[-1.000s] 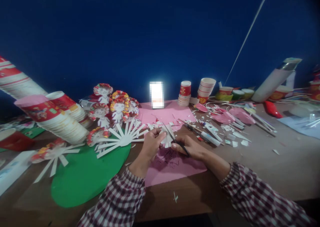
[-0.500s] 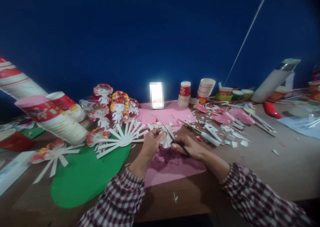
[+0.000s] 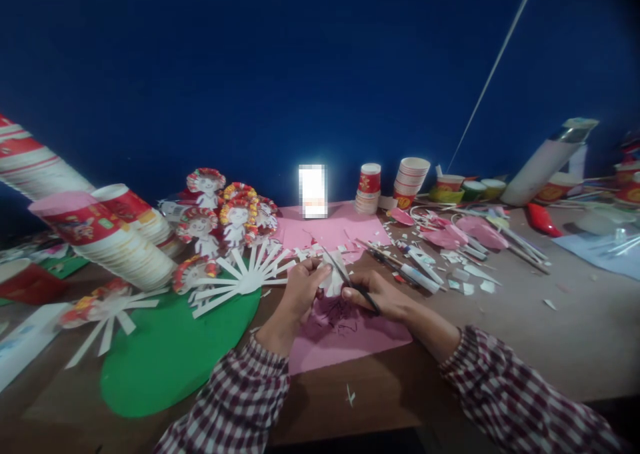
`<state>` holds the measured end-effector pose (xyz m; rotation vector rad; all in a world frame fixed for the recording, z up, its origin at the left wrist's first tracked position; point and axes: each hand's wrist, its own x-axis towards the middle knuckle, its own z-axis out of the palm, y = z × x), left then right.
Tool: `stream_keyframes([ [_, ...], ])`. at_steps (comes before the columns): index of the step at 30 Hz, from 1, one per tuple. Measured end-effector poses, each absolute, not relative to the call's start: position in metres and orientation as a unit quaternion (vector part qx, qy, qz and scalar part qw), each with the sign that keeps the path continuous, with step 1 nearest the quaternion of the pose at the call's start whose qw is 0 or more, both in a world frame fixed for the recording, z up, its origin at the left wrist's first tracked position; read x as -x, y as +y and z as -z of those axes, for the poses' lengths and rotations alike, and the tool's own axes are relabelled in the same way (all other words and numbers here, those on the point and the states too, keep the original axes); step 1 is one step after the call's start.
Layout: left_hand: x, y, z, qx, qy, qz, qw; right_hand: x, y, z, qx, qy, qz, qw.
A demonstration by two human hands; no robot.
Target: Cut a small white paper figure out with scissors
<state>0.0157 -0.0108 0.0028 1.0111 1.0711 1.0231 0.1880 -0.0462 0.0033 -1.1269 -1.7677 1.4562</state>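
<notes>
The left sleeve and right sleeve are loose, checked in dark maroon and white, each gathered into a puckered cuff; both hands are bare.

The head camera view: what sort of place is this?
Probably a papercraft work area: scissors in the right hand, white paper scraps strewn over the table, and frilled paper dolls near stacked paper cups.
</notes>
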Motion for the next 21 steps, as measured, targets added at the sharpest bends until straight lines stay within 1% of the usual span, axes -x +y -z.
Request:
stream_keyframes([
  [7,-0.013,-0.008,-0.002,-0.447,0.476,-0.455,0.605,-0.185,-0.046,-0.005,0.418,-0.645,-0.565,0.3],
  [11,-0.005,0.0,0.0,-0.421,0.484,-0.527,0.558,-0.187,-0.047,-0.01,0.422,-0.667,-0.559,0.255],
  [14,0.003,0.006,-0.002,-0.356,0.504,-0.58,0.532,-0.191,-0.048,-0.013,0.455,-0.696,-0.505,0.232],
  [16,0.007,0.009,-0.003,-0.325,0.511,-0.607,0.515,-0.194,-0.048,-0.014,0.48,-0.72,-0.444,0.232],
  [19,0.011,0.013,-0.002,-0.294,0.516,-0.62,0.512,-0.196,-0.051,-0.016,0.517,-0.735,-0.371,0.233],
  [21,0.012,0.014,0.0,-0.29,0.509,-0.623,0.518,-0.196,-0.055,-0.018,0.561,-0.745,-0.296,0.206],
])
